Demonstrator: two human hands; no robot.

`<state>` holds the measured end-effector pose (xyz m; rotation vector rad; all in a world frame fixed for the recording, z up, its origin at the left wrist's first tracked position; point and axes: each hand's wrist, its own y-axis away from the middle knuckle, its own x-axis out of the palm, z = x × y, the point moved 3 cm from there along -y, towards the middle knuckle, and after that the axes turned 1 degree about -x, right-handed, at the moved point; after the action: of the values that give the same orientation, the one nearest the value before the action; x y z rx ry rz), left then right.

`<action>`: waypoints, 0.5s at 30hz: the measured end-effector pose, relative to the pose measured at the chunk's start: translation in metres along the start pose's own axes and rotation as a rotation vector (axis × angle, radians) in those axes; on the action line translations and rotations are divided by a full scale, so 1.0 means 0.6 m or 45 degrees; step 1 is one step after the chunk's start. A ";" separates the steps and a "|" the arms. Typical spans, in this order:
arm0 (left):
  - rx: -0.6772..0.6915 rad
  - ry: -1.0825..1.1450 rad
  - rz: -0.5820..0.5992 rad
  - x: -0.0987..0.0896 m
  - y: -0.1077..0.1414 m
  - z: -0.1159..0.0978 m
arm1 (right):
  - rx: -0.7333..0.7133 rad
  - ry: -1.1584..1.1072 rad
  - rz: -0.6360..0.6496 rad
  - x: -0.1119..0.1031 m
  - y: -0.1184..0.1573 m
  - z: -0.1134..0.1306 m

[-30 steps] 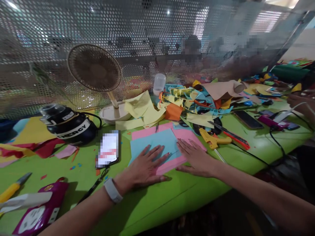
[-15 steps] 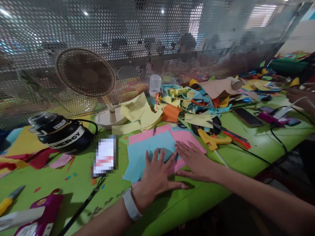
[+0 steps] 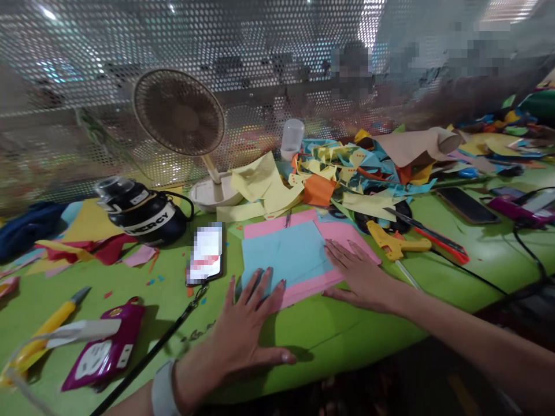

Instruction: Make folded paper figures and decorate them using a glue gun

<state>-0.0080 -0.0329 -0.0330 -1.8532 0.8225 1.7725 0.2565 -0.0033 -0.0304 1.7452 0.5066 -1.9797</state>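
Note:
A sheet of light blue paper (image 3: 284,251) lies flat over pink paper (image 3: 351,242) on the green table. My left hand (image 3: 249,318) is spread open, its fingertips on the near left part of the blue sheet and its thumb out over the tabletop. Flat across the right edge of the blue sheet and the pink paper rests my right hand (image 3: 359,271), fingers stretched out. Neither hand grips anything. Small scissors or a similar thin metal tool (image 3: 288,218) lie at the pink paper's far edge, partly hidden.
A yellow glue gun (image 3: 396,242) and a red-handled cutter (image 3: 442,240) lie to the right. A phone (image 3: 206,251) on a strap, a black flask (image 3: 150,214) and a small fan (image 3: 180,121) stand left. Paper scraps (image 3: 342,167) pile up behind; a purple power strip (image 3: 108,346) lies near left.
My left hand has slid left and toward me across the blue sheet, which now lies flatter. My right hand stays on the right edge. The view has turned left.

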 end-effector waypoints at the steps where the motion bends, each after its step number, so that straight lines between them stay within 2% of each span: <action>1: -0.012 0.006 0.022 -0.002 0.012 0.007 | -0.007 -0.004 0.001 -0.002 -0.001 -0.002; 8: 0.040 0.105 0.240 -0.039 0.060 0.041 | 0.060 -0.021 0.048 -0.034 -0.030 -0.012; 11: 0.078 0.121 0.239 -0.053 0.062 0.045 | 0.114 0.011 -0.004 -0.045 -0.048 -0.002; 15: 0.071 0.113 0.223 -0.051 0.058 0.042 | 0.278 0.022 -0.067 -0.053 -0.072 0.009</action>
<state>-0.0504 -0.0376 -0.0019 -1.8848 1.0872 1.7601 0.2309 0.0326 0.0012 1.8968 0.3562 -2.1262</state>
